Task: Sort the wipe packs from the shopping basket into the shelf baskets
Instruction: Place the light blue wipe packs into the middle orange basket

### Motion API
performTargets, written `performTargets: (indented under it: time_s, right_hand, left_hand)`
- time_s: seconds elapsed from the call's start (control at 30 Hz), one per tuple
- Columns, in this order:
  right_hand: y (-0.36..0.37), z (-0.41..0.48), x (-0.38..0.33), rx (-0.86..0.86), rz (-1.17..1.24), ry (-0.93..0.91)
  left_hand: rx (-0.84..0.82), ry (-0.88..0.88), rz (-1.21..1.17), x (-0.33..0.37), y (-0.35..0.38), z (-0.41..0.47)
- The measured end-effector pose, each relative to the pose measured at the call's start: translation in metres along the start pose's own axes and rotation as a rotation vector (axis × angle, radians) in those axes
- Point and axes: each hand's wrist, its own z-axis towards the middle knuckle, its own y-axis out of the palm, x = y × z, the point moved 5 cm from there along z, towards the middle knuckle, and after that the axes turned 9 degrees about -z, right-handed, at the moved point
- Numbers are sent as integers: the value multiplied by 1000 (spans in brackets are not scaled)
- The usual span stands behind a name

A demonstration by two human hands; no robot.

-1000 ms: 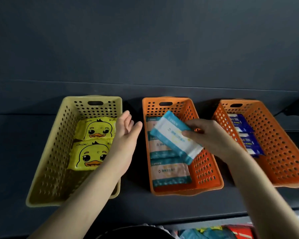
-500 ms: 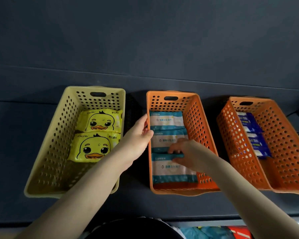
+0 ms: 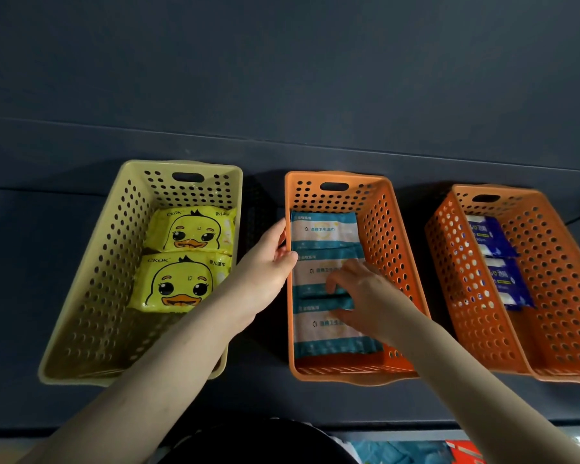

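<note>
At the bottom edge, nearest the camera, lie a dark rounded shape (image 3: 248, 443) and scraps of teal packaging (image 3: 399, 453) and red packaging (image 3: 466, 453); what they belong to cannot be told. Both bare forearms reach over them to the dark shelf (image 3: 14, 262).

The middle orange basket (image 3: 349, 376) stands with its long axis running away from the camera. In it three teal wipe packs lie face up in a row from near to far: the near pack (image 3: 329, 336), the middle pack (image 3: 315, 272) and the far pack (image 3: 325, 229). Each has its long axis across the basket, with its print upright to the viewer. They lie against the left wall, with a bare strip along the right one.

The right hand (image 3: 365, 296) is inside this basket, palm down. Its fingers are spread and loosely bent, their tips rest on the middle pack, and the thumb lies near the seam with the near pack; it is not closed round anything. The left hand (image 3: 265, 262) grips the basket's left rim beside the far and middle packs, thumb hooked over the edge.

To the left, the yellow basket (image 3: 81, 296) holds two yellow duck packs (image 3: 178, 286) one behind the other, partly crossed by the left forearm. To the right, well apart from both hands, the right orange basket (image 3: 549, 296) holds two blue packs (image 3: 489, 236) along its left wall. The baskets' far ends have handle slots and face a dark back panel (image 3: 282, 78).
</note>
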Motion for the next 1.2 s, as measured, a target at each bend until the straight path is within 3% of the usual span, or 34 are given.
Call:
performTargets:
  time_s: [0.17, 0.53, 0.73, 1.0, 1.07, 1.13, 1.2]
  right_hand:
    - [-1, -5, 2, -12, 49, 102]
    - [-1, -4, 3, -39, 74, 137]
    - [-3, 0, -2, 43, 73, 51]
    - [-8, 6, -1, -36, 88, 14]
    - [-22, -3, -2, 41, 156, 52]
    - [-41, -22, -5, 221, 217, 108]
    - [-58, -50, -14, 431, 252, 145]
  left_hand:
    - [-2, -2, -14, -1, 0, 1]
    - [2, -9, -17, -2, 0, 1]
    - [19, -21, -16, -7, 0, 3]
    - [5, -25, 37, -6, -2, 5]
    - [46, -61, -5, -3, -6, 1]
    - [60, -138, -126, 2, -11, -11]
    - [20, -106, -168, 12, -15, -32]
